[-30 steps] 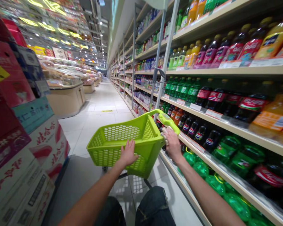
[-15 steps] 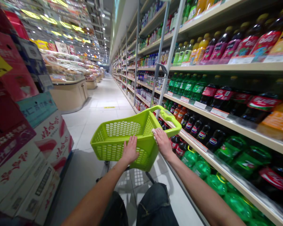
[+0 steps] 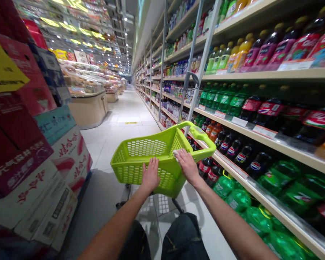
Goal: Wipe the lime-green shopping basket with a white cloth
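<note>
A lime-green plastic shopping cart [image 3: 141, 164] with perforated walls stands in front of me, side-on, its handle toward the right. My left hand [image 3: 151, 176] lies against the near side wall, its fingers stretched out together over the upper edge, holding nothing. On the near rim close to the handle end, my right hand [image 3: 189, 166] presses a small white wipe [image 3: 176, 153]. Only a bit of the wipe shows past the fingertips; the rest is under the fingers. No goods are visible in the part of the cart basket I can see.
Shelves [image 3: 287, 74] of soda bottles run along the right, close to the cart handle. Stacked drink cartons [image 3: 18, 144] stand on the left. A tiled aisle [image 3: 124, 117] leads ahead past a rounded display counter [image 3: 88, 110].
The whole view has shifted slightly, so the cart, shelves and cartons sit further right. Both hands stay on the cart in nearly the same spots; the right hand is slightly further from the handle.
</note>
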`<state>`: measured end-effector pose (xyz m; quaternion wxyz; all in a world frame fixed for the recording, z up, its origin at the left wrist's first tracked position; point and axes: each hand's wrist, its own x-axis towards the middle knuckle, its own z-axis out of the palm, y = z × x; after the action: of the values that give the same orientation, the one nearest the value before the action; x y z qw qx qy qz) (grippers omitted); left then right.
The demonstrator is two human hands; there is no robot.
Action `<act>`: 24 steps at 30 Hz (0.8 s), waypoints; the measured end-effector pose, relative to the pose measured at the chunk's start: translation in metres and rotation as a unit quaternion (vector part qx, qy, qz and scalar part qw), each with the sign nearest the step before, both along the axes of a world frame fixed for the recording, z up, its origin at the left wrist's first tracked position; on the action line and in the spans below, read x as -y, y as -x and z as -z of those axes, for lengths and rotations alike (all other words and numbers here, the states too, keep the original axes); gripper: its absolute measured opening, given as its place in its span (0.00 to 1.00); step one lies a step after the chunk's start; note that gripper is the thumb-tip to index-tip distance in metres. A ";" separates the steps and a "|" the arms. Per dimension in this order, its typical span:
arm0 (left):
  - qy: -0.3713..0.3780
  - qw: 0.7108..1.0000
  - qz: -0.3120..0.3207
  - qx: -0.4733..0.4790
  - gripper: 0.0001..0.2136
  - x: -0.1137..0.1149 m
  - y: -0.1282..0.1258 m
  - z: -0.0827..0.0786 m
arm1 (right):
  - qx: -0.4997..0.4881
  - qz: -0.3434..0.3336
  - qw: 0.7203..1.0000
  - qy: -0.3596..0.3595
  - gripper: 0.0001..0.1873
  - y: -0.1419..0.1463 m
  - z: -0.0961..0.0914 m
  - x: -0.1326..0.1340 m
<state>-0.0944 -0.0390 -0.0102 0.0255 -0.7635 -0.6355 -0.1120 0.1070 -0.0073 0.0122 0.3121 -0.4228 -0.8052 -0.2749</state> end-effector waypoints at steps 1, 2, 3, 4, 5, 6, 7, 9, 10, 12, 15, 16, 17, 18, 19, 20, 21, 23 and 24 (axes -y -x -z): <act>0.000 1.000 -0.003 0.003 0.36 0.001 -0.001 0.000 | -0.023 0.020 1.000 -0.003 0.24 -0.005 -0.003 -0.001; 0.002 1.000 -0.007 0.007 0.37 0.001 -0.002 -0.001 | -0.052 0.046 0.998 -0.008 0.24 -0.010 -0.006 -0.002; 0.005 1.000 -0.011 0.011 0.37 0.002 -0.003 -0.001 | -0.080 0.069 0.994 -0.014 0.25 -0.013 -0.007 -0.003; 0.009 1.000 -0.013 0.013 0.37 0.002 -0.005 -0.001 | -0.099 0.081 0.992 -0.018 0.25 -0.013 -0.007 -0.003; 0.012 1.000 -0.012 0.013 0.37 0.003 -0.006 -0.002 | -0.103 0.080 0.991 -0.017 0.25 -0.009 -0.005 -0.002; 0.014 1.000 -0.010 0.012 0.37 0.003 -0.007 -0.002 | -0.093 0.064 0.994 -0.014 0.25 -0.003 -0.001 -0.001; 0.015 1.000 -0.004 0.010 0.37 0.003 -0.007 -0.002 | -0.069 0.037 0.997 -0.008 0.24 0.005 0.004 0.000; 0.012 1.000 0.010 0.002 0.36 0.002 -0.003 -0.001 | -0.015 -0.022 1.000 0.004 0.22 0.016 0.010 0.002; 0.010 1.000 0.010 -0.002 0.36 0.002 0.001 -0.001 | -0.002 -0.035 0.999 0.006 0.22 0.016 0.011 0.002; 0.007 1.000 -0.006 -0.008 0.35 0.000 0.010 0.001 | -0.022 -0.015 1.000 0.002 0.22 0.003 0.005 0.000; 0.008 0.999 -0.037 -0.010 0.35 -0.001 0.017 0.004 | -0.095 0.059 0.994 -0.007 0.24 -0.024 -0.008 -0.003; 0.011 0.999 -0.041 -0.010 0.35 -0.001 0.016 0.004 | -0.106 0.067 0.992 -0.006 0.24 -0.027 -0.010 -0.004; 0.013 0.999 -0.042 -0.011 0.36 -0.001 0.015 0.005 | -0.107 0.065 0.992 -0.003 0.24 -0.025 -0.009 -0.005; 0.015 0.999 -0.042 -0.012 0.36 -0.001 0.013 0.005 | -0.099 0.055 0.994 0.002 0.24 -0.019 -0.005 -0.005; 0.016 0.999 -0.039 -0.014 0.36 -0.001 0.011 0.005 | -0.087 0.040 0.995 0.009 0.24 -0.010 -0.001 -0.005; 0.015 0.999 -0.034 -0.017 0.36 0.000 0.010 0.004 | -0.070 0.025 0.997 0.017 0.23 0.000 0.004 -0.006; 0.012 0.999 -0.025 -0.021 0.36 0.000 0.010 0.004 | -0.052 0.010 0.998 0.027 0.23 0.009 0.008 -0.006; 0.010 0.999 -0.015 -0.030 0.36 -0.001 0.013 0.004 | -0.020 -0.003 0.999 0.047 0.22 0.015 0.010 -0.008; 0.011 0.999 -0.020 -0.033 0.35 -0.001 0.016 0.004 | -0.011 0.004 0.998 0.056 0.22 0.010 0.006 -0.008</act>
<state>-0.1099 -0.0378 -0.0139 0.0400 -0.7543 -0.6505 -0.0791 0.0968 0.0011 0.0062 0.2953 -0.4459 -0.8143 -0.2257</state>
